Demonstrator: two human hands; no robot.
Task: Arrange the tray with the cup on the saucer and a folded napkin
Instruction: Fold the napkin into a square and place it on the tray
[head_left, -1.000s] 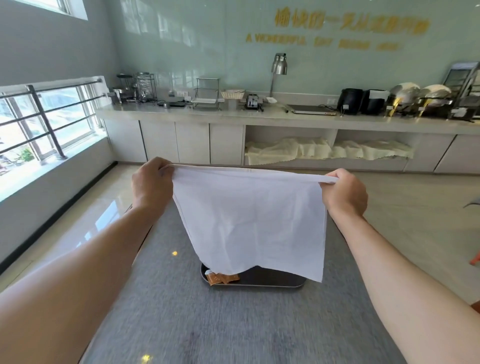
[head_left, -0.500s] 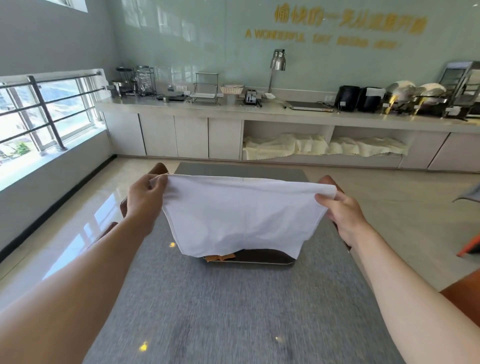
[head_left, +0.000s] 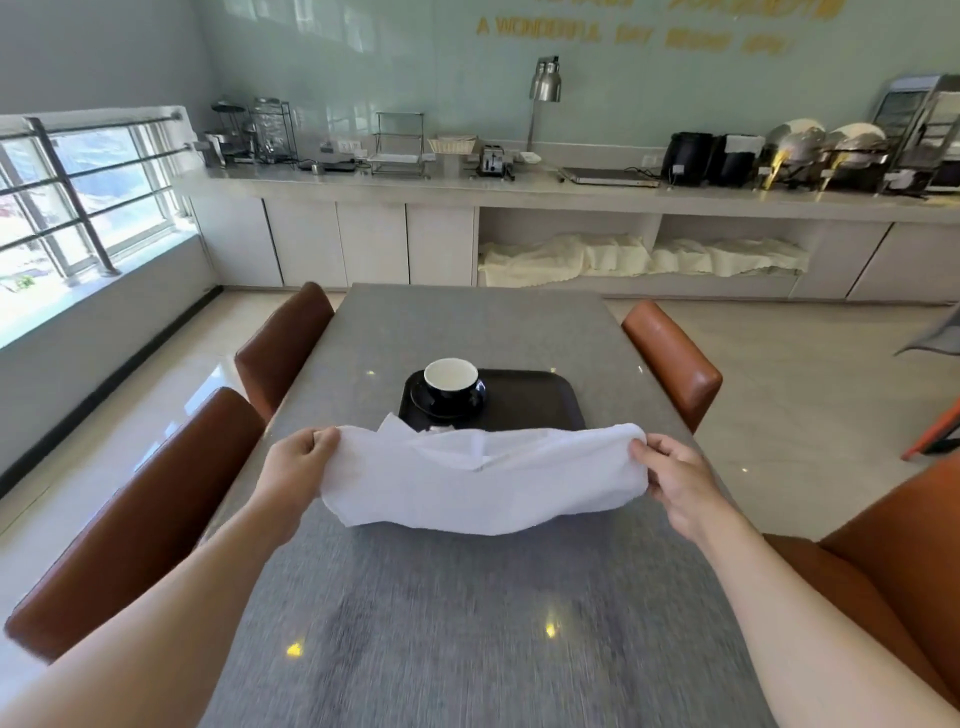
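A white cloth napkin (head_left: 483, 483) stretches between my hands, low over the grey table (head_left: 478, 623), doubled over into a wide band. My left hand (head_left: 298, 465) pinches its left end and my right hand (head_left: 675, 475) pinches its right end. Just beyond it lies a dark rectangular tray (head_left: 540, 405). On the tray's left part a dark cup (head_left: 451, 384) with a white inside stands upright on a dark saucer (head_left: 421, 402). The napkin hides the tray's near edge.
Brown leather chairs stand on both sides of the table: two at the left (head_left: 135, 519), one at the far right (head_left: 675, 364), one at the near right (head_left: 883, 561). A long counter (head_left: 571, 192) with appliances runs along the back wall.
My hands have lowered the napkin from held up and hanging open to a folded-over band near the table. The cup, saucer and tray came into view behind it.
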